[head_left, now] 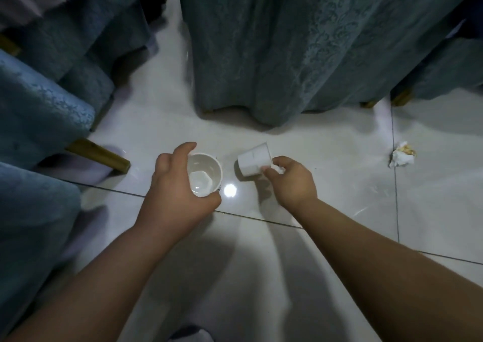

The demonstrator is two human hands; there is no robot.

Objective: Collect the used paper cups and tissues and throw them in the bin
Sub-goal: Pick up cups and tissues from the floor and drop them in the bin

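My left hand (177,190) grips an upright white paper cup (205,173) from its left side, and the cup's open mouth faces up at me. A second white paper cup (253,160) is tipped over, bottom toward the upper left; my right hand (290,182) pinches it at the rim together with a small white tissue scrap (277,168). Both hands hover low over the white tiled floor (326,198). A crumpled, stained tissue (402,155) lies on the floor far to the right, away from both hands.
A table draped in teal cloth (300,54) stands straight ahead. Teal-covered chairs (39,111) with wooden legs (99,153) crowd the left side, and another chair (444,67) is at the upper right. No bin is in view.
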